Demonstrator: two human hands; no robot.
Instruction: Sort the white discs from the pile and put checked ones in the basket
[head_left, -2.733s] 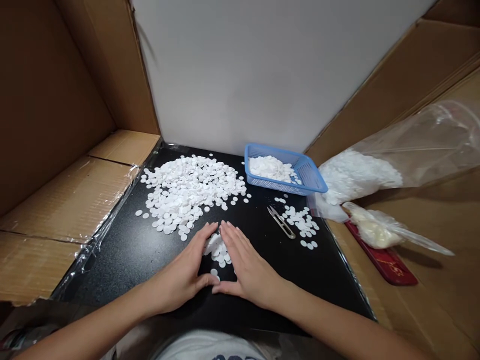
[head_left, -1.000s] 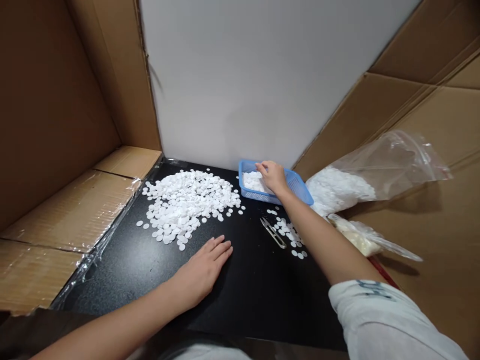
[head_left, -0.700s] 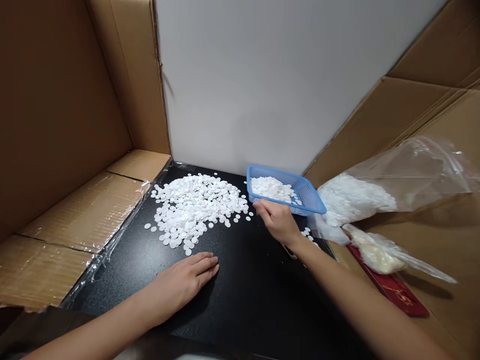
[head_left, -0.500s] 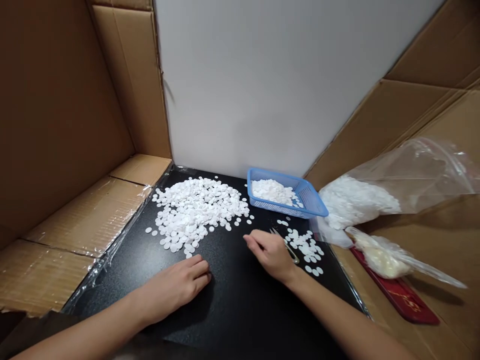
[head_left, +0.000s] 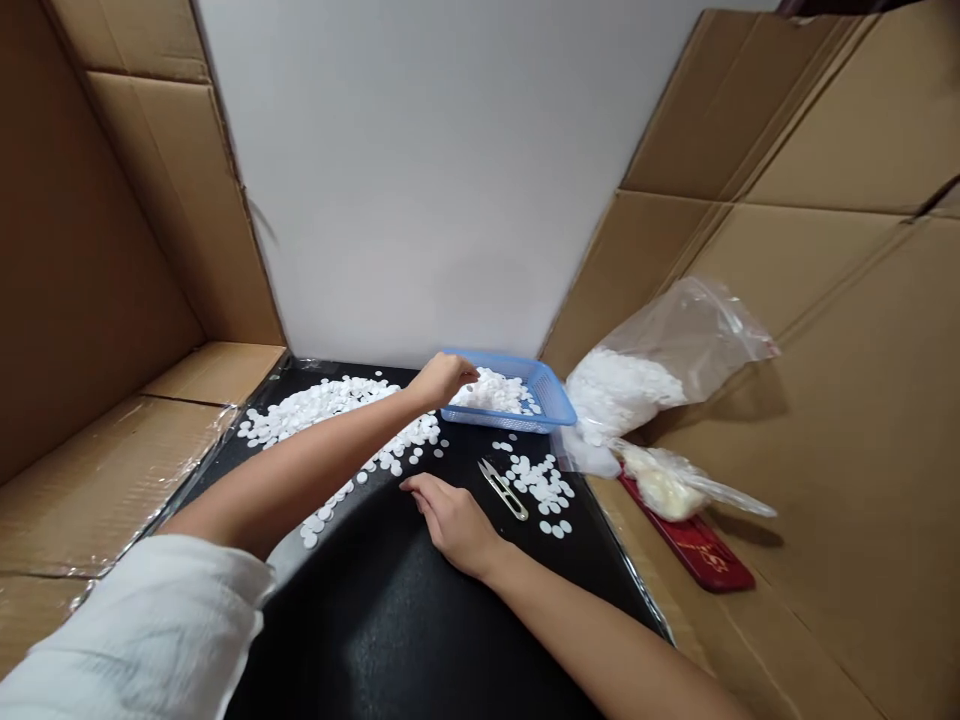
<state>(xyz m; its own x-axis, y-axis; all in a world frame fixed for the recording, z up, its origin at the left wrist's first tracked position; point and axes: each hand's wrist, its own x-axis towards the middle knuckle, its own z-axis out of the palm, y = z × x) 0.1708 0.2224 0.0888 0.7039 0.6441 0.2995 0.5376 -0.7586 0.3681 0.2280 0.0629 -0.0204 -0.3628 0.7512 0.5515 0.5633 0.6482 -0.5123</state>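
My left hand [head_left: 441,380] is over the left end of a blue plastic basket [head_left: 555,405], its fingers drawn together and pointing down. A small greyish speck shows by its fingertips, too small to name. Inside the basket lies a heap of white round discs [head_left: 501,392]. My right hand [head_left: 456,520] rests low over the black table with its fingers curled together; what they hold, if anything, is hidden. A large pile of white discs [head_left: 322,405] spreads on the table, partly covered by my left forearm. Thread snips [head_left: 504,490] lie right of my right hand.
Loose discs [head_left: 541,482] are scattered beside the snips. To the right stand a clear bag of white pieces [head_left: 622,390] and a smaller bag with cream-coloured contents [head_left: 667,485] on a red case [head_left: 705,555]. Cardboard walls [head_left: 825,330] flank the black table [head_left: 390,620].
My left hand has gone from the table near the pile up and across to the basket. My right hand has shifted away from the snips, uncovering them. The view has turned right.
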